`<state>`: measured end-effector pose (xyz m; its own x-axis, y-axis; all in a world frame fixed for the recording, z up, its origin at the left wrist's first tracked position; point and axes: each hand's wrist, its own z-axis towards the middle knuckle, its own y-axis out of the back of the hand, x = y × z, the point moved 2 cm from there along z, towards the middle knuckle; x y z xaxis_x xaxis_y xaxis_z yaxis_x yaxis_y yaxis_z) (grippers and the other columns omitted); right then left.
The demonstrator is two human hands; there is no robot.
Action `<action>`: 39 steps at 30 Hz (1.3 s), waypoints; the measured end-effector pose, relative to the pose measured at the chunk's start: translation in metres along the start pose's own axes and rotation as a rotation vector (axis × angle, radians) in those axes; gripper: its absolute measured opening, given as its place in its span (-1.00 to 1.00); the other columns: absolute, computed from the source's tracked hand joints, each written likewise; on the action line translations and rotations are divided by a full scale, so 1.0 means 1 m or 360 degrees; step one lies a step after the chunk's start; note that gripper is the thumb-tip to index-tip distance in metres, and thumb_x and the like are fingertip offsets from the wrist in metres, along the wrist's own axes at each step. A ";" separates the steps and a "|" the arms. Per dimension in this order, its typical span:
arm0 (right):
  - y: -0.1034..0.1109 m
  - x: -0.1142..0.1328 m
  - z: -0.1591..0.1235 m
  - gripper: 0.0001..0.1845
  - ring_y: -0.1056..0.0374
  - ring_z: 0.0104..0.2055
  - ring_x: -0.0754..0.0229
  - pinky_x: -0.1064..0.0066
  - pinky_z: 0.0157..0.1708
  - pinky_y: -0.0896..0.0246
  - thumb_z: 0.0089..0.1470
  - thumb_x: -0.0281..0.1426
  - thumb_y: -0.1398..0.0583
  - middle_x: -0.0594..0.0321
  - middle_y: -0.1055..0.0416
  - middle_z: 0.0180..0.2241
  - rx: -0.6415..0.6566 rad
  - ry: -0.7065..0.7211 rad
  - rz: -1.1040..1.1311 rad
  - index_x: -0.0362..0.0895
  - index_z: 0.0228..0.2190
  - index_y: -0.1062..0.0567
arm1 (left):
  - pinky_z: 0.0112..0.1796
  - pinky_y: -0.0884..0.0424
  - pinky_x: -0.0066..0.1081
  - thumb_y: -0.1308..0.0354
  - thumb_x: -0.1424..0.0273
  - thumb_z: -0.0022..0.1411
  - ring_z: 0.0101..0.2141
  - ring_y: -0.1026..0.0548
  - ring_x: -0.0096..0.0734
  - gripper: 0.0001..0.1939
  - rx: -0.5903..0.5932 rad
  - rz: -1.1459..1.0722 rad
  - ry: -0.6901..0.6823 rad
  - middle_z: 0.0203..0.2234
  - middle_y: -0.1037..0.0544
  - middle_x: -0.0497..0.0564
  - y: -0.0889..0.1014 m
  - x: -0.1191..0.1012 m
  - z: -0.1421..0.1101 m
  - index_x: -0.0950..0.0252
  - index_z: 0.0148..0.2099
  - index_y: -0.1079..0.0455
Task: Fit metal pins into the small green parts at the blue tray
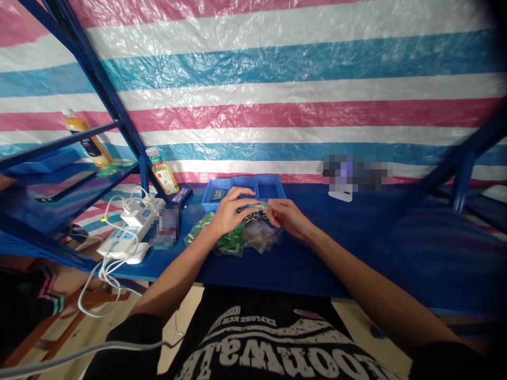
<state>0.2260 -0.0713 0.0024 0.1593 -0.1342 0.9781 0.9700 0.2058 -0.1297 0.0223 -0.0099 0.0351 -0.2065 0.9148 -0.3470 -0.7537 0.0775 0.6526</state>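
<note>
Between my hands is a small, clear greenish packet; its contents are too small to make out. My left hand holds its left end between thumb and fingers. The closed fingers of my right hand pinch the other end. Right below lie small metal pieces, partly hidden by my hands. A pile of green packets spreads under my left hand, beside a heap of clear plastic bags. Behind my hands sits a blue divided tray, with a packet in its left compartment.
On the left of the blue table are a white power strip with tangled cables, a bottle and a small dark box. A blue metal frame rises there. A white card lies at the back right. Someone's leg shows lower left.
</note>
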 end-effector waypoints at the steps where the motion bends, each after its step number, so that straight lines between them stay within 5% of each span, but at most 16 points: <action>1: 0.000 0.001 0.000 -0.43 -0.09 -0.65 0.31 0.40 -0.61 0.04 0.16 0.13 -0.25 0.32 -0.29 -0.66 -0.0017 0.0027 -0.0004 -0.13 -0.49 -0.48 | 0.11 -0.38 -0.12 -0.19 0.24 0.41 0.05 -0.46 -0.16 -0.77 -0.0031 0.0007 0.0002 0.03 -0.56 0.13 0.001 0.000 0.000 0.18 -0.05 -0.63; 7: 0.001 0.007 -0.001 -0.51 -0.10 -0.66 0.34 0.45 -0.60 0.09 -0.01 -0.05 -0.45 0.48 -0.28 -0.63 -0.0180 0.0228 -0.0090 -0.06 -0.18 -0.48 | -0.14 -0.43 -0.31 -0.15 0.16 0.44 -0.24 -0.52 -0.29 -0.68 0.0097 -0.0081 0.0075 -0.31 -0.61 0.08 0.000 0.002 0.000 0.28 -0.16 -0.61; 10: 0.001 0.004 0.000 -0.57 -0.09 -0.66 0.35 0.44 -0.60 0.08 0.07 -0.02 -0.39 0.44 -0.29 -0.65 -0.0167 0.0222 -0.0210 -0.11 -0.30 -0.51 | -0.27 -0.40 -0.41 -0.19 0.11 0.41 -0.38 -0.49 -0.39 -0.66 0.0128 -0.0114 0.0202 -0.38 -0.59 0.02 -0.005 0.003 -0.003 0.27 -0.12 -0.60; 15: 0.003 0.002 0.002 -0.53 -0.10 -0.68 0.33 0.44 -0.63 0.08 0.18 0.07 -0.27 0.41 -0.32 -0.65 -0.0267 0.0214 -0.0224 -0.10 -0.27 -0.50 | -0.28 -0.40 -0.48 -0.27 0.10 0.34 -0.41 -0.49 -0.46 -0.49 -0.0297 -0.0073 0.0483 -0.40 -0.58 -0.09 0.009 0.009 -0.002 0.23 0.22 -0.39; 18: 0.004 0.002 0.002 -0.53 -0.11 -0.67 0.32 0.43 -0.63 0.05 0.20 0.08 -0.25 0.39 -0.32 -0.64 -0.0248 0.0209 -0.0256 -0.10 -0.29 -0.51 | -0.27 -0.39 -0.47 -0.13 0.11 0.44 -0.35 -0.51 -0.43 -0.66 -0.0611 0.0130 0.0614 -0.29 -0.61 -0.01 0.031 0.020 -0.001 0.26 0.02 -0.49; 21: 0.005 -0.002 0.001 -0.56 -0.14 -0.65 0.29 0.42 -0.60 0.01 0.22 0.05 -0.23 0.38 -0.34 -0.63 -0.0207 0.0204 -0.0402 -0.09 -0.31 -0.49 | -0.21 -0.38 -0.41 0.00 0.18 0.51 -0.30 -0.53 -0.36 -0.65 -0.0717 0.0381 0.0748 -0.25 -0.63 0.06 0.049 0.040 -0.002 0.29 -0.02 -0.51; 28: 0.006 -0.019 0.001 -0.81 -0.27 -0.50 0.23 0.40 -0.43 0.04 0.29 -0.24 -0.17 0.35 -0.40 -0.56 -0.0138 0.0421 -0.1604 -0.05 -0.27 -0.54 | -0.02 -0.37 -0.14 -0.12 0.38 0.37 -0.08 -0.49 -0.01 -0.79 -0.0008 0.0931 0.1025 -0.18 -0.61 0.20 0.045 0.073 -0.017 0.25 -0.17 -0.61; 32: 0.010 -0.020 0.003 -0.87 -0.32 -0.46 0.21 0.39 -0.43 0.10 0.25 -0.37 -0.17 0.33 -0.48 -0.49 -0.0129 0.0315 -0.1921 -0.03 -0.23 -0.55 | 0.01 -0.37 -0.02 -0.14 0.32 0.36 0.01 -0.41 0.10 -0.77 -0.0065 0.1057 0.0955 -0.02 -0.52 0.23 0.039 0.068 -0.017 0.24 -0.15 -0.64; 39: 0.019 -0.009 -0.002 -0.93 -0.35 -0.37 0.19 0.38 -0.43 0.10 0.22 -0.31 -0.27 0.27 -0.54 -0.34 -0.0051 0.0224 -0.2213 -0.03 -0.26 -0.53 | 0.09 -0.41 -0.20 -0.07 0.37 0.44 -0.01 -0.47 -0.18 -0.75 -0.0150 0.0600 0.0518 -0.10 -0.56 0.11 0.026 0.040 -0.004 0.24 -0.08 -0.59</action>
<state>0.2433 -0.0679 -0.0094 -0.9099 -0.3030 0.2832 0.3503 -0.1961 0.9159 -0.0079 0.0270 0.0357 -0.6477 0.7001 -0.3006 -0.6391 -0.2844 0.7147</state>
